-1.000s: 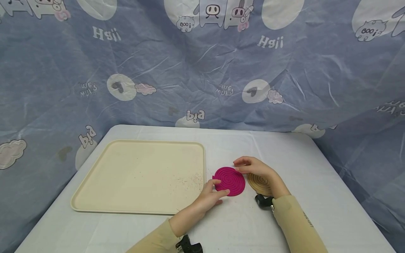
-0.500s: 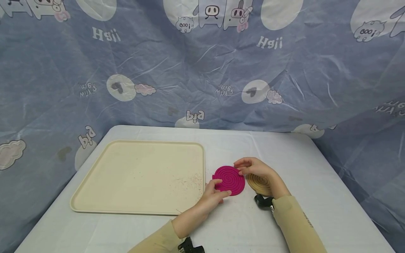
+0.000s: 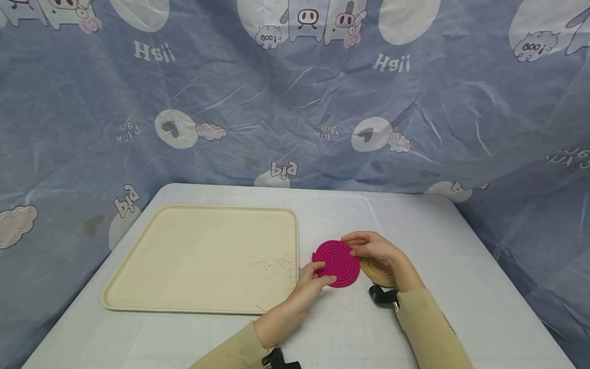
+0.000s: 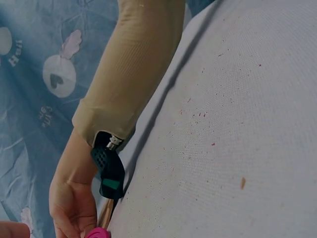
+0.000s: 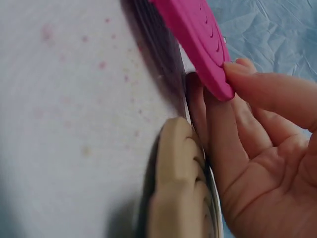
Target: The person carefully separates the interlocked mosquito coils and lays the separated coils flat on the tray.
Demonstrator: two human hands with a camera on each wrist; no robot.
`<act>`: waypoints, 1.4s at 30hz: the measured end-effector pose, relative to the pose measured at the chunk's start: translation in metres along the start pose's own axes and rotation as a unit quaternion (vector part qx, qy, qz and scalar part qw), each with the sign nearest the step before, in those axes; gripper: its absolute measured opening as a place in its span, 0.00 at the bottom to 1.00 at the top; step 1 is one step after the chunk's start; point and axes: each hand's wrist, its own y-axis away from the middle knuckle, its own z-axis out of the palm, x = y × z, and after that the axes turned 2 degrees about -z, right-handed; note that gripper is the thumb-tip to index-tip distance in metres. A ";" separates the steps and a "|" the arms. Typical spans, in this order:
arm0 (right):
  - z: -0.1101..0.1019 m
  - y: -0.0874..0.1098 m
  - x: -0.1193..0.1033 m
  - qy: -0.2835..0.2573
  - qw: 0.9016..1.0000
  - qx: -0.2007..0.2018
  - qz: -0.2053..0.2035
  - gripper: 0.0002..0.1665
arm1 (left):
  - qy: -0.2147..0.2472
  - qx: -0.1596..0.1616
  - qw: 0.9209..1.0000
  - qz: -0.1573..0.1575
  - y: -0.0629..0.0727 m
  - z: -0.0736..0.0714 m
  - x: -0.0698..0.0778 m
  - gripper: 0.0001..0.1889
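Note:
A magenta spiral disc (image 3: 338,259), coiled like a coaster, is held slightly raised off the white table between both hands. My left hand (image 3: 301,292) grips its near left edge, the thumb lying over the top face. At the far right edge my right hand (image 3: 375,247) pinches it; the right wrist view shows the thumb on the grooved face of the magenta disc (image 5: 200,44) and fingers beneath. Under the right hand a tan spiral disc (image 3: 380,271) lies on the table, partly covered by that hand. In the left wrist view only the rim of the magenta disc (image 4: 99,233) shows.
A cream rectangular tray (image 3: 184,256) lies left of the hands, with fine reddish crumbs toward its right side. More specks are scattered on the white table (image 3: 350,328). A blue printed cloth (image 3: 276,102) hangs behind and around the table.
The magenta disc has risen a little and shifted slightly right, now overlapping the tan disc's left edge in the head view. My left hand has moved slightly rightward with it.

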 end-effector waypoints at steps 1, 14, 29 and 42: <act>-0.001 0.000 0.002 -0.010 1.000 0.003 0.003 0.28 | -0.004 0.002 1.000 0.003 0.000 0.000 0.000 0.29; -0.002 0.007 -0.007 -0.099 0.995 0.019 0.015 0.32 | 0.048 0.004 0.999 -0.002 0.000 -0.007 0.014 0.24; 0.033 0.003 -0.068 -0.091 0.995 0.043 -0.024 0.31 | 0.043 0.017 0.997 0.066 -0.023 -0.061 0.043 0.15; 0.070 0.011 -0.083 -0.084 0.994 0.015 -0.062 0.26 | -0.014 -0.006 0.992 0.128 -0.020 -0.108 0.068 0.14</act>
